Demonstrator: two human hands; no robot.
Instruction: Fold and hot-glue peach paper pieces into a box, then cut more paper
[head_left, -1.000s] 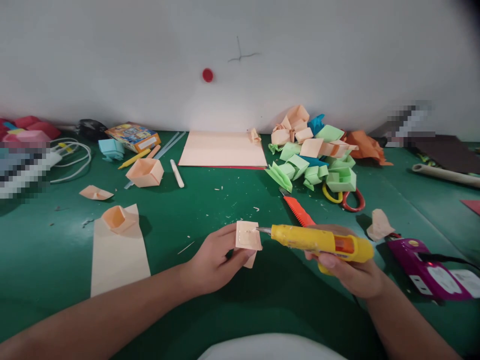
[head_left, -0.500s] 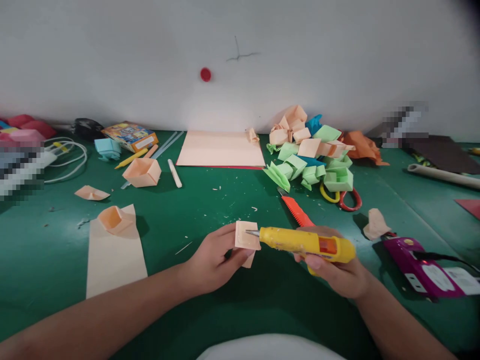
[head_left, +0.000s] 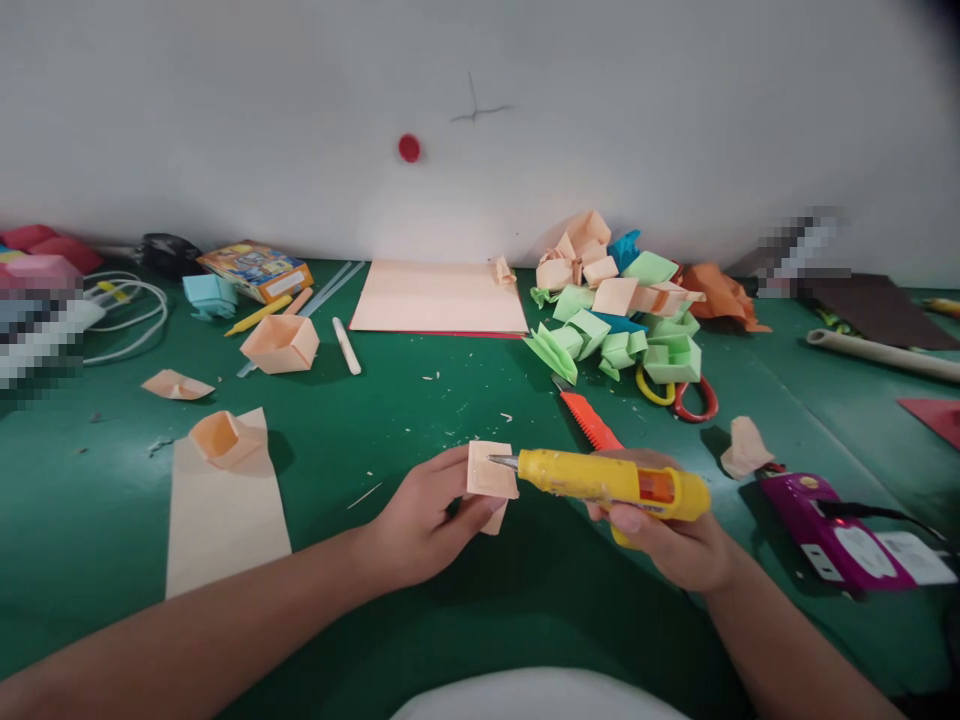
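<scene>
My left hand [head_left: 424,515] pinches a small folded peach paper piece [head_left: 491,478] just above the green table [head_left: 420,400]. My right hand [head_left: 667,535] grips a yellow glue gun [head_left: 615,480], held level, its metal nozzle touching the face of the paper piece. An orange utility knife [head_left: 592,420] lies just behind the gun.
A peach paper strip [head_left: 225,515] with a folded cup [head_left: 221,438] lies at left. A peach box [head_left: 279,343], a white glue stick [head_left: 346,346], a peach sheet [head_left: 441,297], a pile of folded papers [head_left: 626,300], scissors [head_left: 686,395] and a purple power strip [head_left: 832,535] surround the hands.
The glue gun's nozzle has slid left across the paper piece, from its right edge toward the middle. My left hand stays almost still.
</scene>
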